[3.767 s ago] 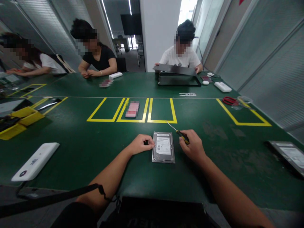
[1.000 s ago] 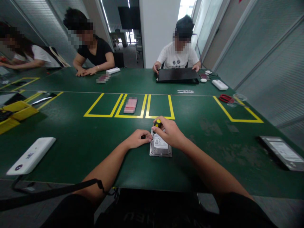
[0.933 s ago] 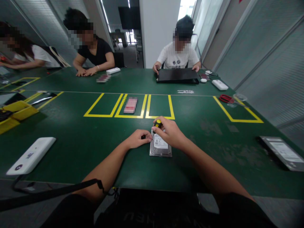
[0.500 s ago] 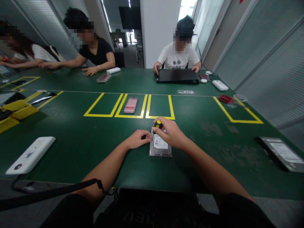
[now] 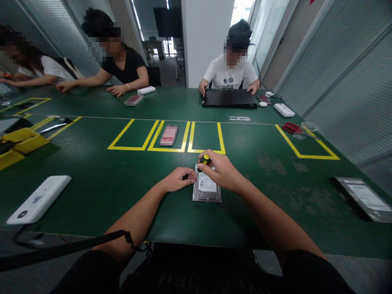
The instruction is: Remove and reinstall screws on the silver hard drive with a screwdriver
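Note:
A silver hard drive (image 5: 207,190) with a white label lies flat on the green table (image 5: 122,208) in front of me. My right hand (image 5: 219,169) is closed round a yellow and black screwdriver handle (image 5: 205,160) over the drive's upper left part; the tool's tip is hidden. At the drive's left edge, my left hand (image 5: 180,179) has its fingers pressed together against the side. Something small and dark shows between its thumb and fingers, too small to name.
Yellow tape outlines (image 5: 206,152) lie beyond the drive, one with a pink object (image 5: 168,135). A white device (image 5: 39,200) and yellow bins (image 5: 26,141) are left, another drive (image 5: 366,198) right. Across sits a person with a black panel (image 5: 229,98).
The screwdriver handle has tilted and shifted slightly right in my right hand. My left hand and the drive look the same. A person's hand at the far left has moved a little right.

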A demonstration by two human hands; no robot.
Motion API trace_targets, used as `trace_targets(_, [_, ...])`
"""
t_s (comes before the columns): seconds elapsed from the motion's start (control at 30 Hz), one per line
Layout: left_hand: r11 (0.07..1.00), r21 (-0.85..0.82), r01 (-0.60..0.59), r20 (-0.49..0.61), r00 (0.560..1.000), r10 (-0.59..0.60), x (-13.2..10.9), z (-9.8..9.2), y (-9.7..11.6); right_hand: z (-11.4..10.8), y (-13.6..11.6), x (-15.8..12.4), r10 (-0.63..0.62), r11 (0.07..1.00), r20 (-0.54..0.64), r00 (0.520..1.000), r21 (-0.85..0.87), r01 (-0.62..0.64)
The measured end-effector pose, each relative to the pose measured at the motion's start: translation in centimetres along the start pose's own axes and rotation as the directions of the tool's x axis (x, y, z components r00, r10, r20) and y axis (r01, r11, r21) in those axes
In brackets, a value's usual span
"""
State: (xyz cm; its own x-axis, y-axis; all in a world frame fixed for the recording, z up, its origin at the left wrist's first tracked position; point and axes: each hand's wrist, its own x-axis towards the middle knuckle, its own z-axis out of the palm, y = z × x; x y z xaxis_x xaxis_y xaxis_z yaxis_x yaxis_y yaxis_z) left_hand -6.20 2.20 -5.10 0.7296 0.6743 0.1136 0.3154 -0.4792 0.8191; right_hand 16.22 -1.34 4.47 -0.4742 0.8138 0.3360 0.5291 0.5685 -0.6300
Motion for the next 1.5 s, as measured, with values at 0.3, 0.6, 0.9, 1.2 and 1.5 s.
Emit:
trace_targets(0.3, [0.999, 0.055, 0.0, -0.003, 1.0, 0.001, -0.1, 0.0, 0.1, -0.8, 0.0, -0.1, -0.024, 1.0, 0.008, 1.0, 0.005, 0.024])
trace_targets(0.6, [0.998, 0.07, 0.001, -0.004, 1.0, -0.001, -0.1, 0.0, 0.5, -0.6, 0.0, -0.1, -0.011, 1.0, 0.023, 1.0, 0.008, 0.011])
trace_targets(0.9, [0.997, 0.083, -0.001, -0.009, 1.0, 0.002, -0.1, 0.1, 0.3, -0.2, 0.2, -0.2, -0.051, 0.999, 0.029, 0.998, -0.011, 0.051])
trace_targets(1.2, [0.996, 0.087, -0.014, -0.034, 0.999, 0.017, -0.2, 0.3, -0.1, -0.2, -1.1, -0.4, -0.053, 0.997, 0.05, 0.997, -0.056, 0.056])
trace_targets(1.5, [0.996, 0.087, -0.022, 0.001, 1.0, 0.023, -0.2, 0.1, 0.2, -0.3, -1.0, -0.3, 0.069, 0.992, -0.018, 0.997, -0.106, -0.071])
